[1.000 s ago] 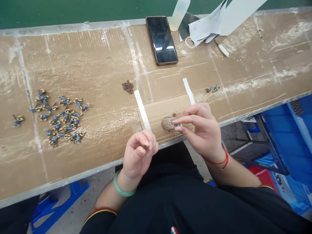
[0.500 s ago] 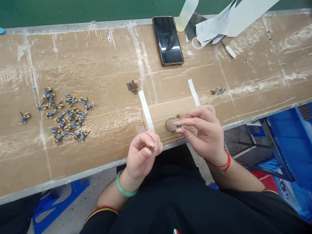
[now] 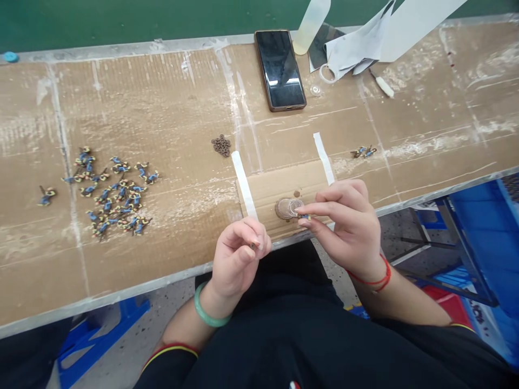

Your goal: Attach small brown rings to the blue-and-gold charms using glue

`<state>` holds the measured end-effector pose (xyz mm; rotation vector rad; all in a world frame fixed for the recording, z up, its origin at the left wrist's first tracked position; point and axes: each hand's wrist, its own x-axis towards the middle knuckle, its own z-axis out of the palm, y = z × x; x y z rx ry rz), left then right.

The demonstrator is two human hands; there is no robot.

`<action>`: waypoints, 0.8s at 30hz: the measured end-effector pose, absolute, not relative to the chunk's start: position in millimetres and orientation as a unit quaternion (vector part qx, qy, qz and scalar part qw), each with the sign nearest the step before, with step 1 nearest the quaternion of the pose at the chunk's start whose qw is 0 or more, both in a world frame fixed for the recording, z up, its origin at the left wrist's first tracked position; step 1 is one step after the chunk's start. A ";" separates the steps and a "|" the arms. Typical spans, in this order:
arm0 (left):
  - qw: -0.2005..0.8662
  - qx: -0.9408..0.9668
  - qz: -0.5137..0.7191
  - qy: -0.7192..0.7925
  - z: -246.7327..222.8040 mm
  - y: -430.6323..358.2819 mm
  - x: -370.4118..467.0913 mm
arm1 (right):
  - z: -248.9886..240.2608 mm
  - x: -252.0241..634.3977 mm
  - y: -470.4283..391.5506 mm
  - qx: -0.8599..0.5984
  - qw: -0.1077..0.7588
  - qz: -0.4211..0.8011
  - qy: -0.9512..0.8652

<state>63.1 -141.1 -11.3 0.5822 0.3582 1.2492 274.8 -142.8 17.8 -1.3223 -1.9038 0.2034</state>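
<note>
In the head view, my right hand [image 3: 344, 219] pinches a small painted figurine [image 3: 304, 216] with blue on it, between thumb and fingertips. Just left of those fingertips, a small clear round cup [image 3: 284, 209] sits on a cardboard piece [image 3: 267, 186]. My left hand [image 3: 239, 254] is closed in a pinch on a tiny brown piece [image 3: 253, 246]; its shape is too small to make out. Beyond the cardboard lies a little pile of brown rings [image 3: 221, 146]. Many similar blue figurines [image 3: 117, 197] are spread on the left, and a few figurines [image 3: 364, 152] lie on the right.
A phone [image 3: 280, 70] lies at the back, beside a bottle of pale liquid [image 3: 310, 27] and white sheets [image 3: 360, 48]. White tape strips [image 3: 244, 183] hold the cardboard. A white-handled tool [image 3: 384, 86] rests at the back right. Blue stools stand below the table's edge.
My right hand has moved a little to the right with the figurine, away from the cup. My left hand stays almost in place. The whole view has shifted slightly.
</note>
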 end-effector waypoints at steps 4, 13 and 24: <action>0.728 0.291 0.588 0.200 -13.0 -144.8 69.1 | 25.8 263.8 -144.9 -0.503 0.507 0.164 -0.680; 0.699 0.341 0.598 0.192 9.7 -152.9 90.1 | 32.6 220.5 -158.4 -0.361 0.652 0.494 -0.448; 0.694 0.343 0.598 0.206 23.1 -160.0 93.3 | 41.5 215.0 -172.5 -0.328 0.675 0.460 -0.475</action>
